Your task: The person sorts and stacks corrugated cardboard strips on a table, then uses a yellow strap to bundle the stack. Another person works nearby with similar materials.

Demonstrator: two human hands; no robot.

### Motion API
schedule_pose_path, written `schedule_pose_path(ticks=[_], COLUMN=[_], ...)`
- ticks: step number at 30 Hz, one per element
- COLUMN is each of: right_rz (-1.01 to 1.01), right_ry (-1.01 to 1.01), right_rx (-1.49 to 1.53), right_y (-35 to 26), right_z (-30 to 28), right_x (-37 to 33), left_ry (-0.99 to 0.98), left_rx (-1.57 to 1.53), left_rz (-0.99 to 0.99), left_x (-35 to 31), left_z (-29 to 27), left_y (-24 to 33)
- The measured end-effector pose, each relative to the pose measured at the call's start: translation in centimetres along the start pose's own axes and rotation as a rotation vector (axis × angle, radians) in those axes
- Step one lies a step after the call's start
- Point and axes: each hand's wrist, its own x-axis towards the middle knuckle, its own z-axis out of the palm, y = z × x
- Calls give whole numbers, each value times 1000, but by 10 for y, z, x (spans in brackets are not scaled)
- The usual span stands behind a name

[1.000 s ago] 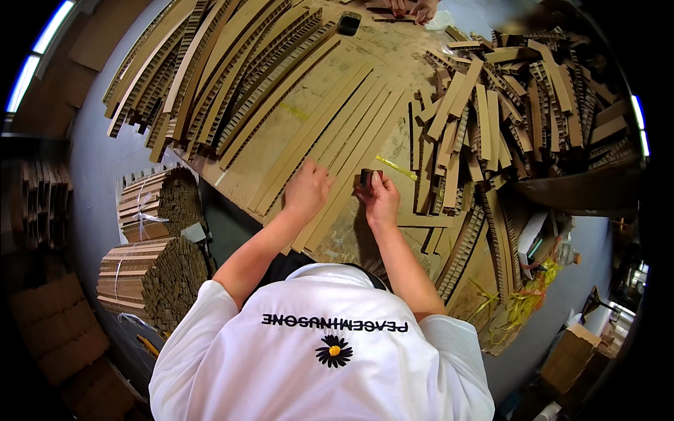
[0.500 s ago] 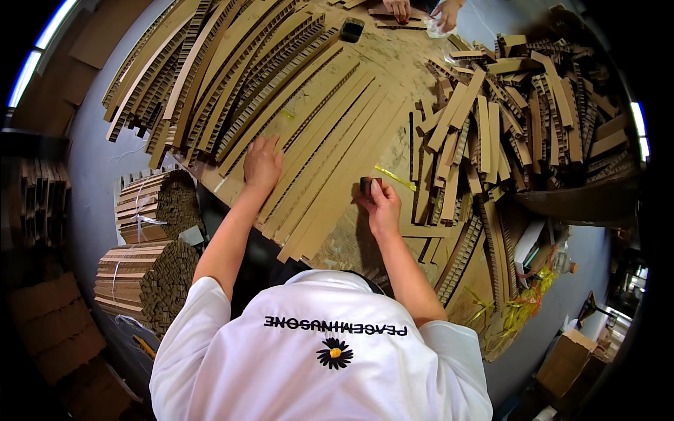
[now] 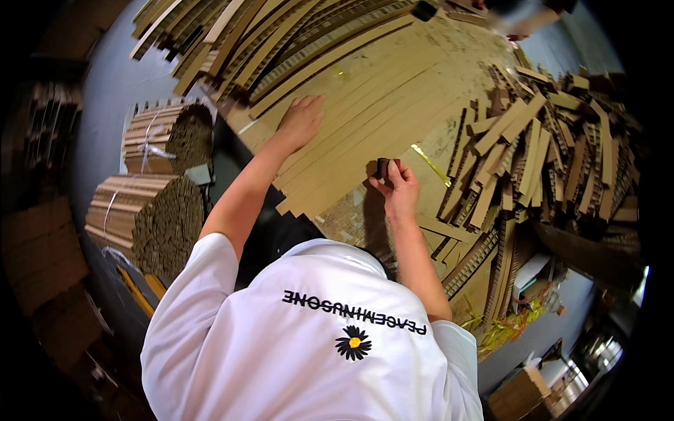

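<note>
Tabletop [image 3: 460,76]: marked wood in front of you.
Flat cardboard strips [image 3: 358,116]: side by side between your left hand [image 3: 300,123] and right hand [image 3: 399,189].
Long strips [image 3: 281,43]: piled beyond your left hand.
Short strips [image 3: 507,128]: heaped right of your right hand.
Yellow band [image 3: 431,165]: just beside it.

Even, fairly bright light covers the worktable [image 3: 460,88], and the white shirt [image 3: 302,337] is the palest broad area. A soft-edged dark shadow [image 3: 375,214] falls on the tabletop just left of the right hand [image 3: 401,193]. Glare glints off a glossy yellow strip [image 3: 430,163]. The cardboard [image 3: 42,245] at the left rim sinks into dimness, and the corners go black. Fisheye distortion bows the long upper strips [image 3: 330,67]; the flat cardboard strips [image 3: 351,133] look slightly soft, and a patch [image 3: 523,17] at upper right is heavily blurred.
</note>
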Motion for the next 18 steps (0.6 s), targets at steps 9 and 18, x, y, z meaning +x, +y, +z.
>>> schedule_pose_path(ticks=[9, 18], right_rz=[24, 45], right_ry=[32, -71], right_rx=[-9, -131], right_y=[-9, 12], right_z=[-13, -1], right_x=[5, -5], left_ry=[832, 901], left_rx=[-689, -1737], left_rz=[-494, -1300], left_x=[-155, -174], left_z=[-3, 65], left_y=[-17, 47])
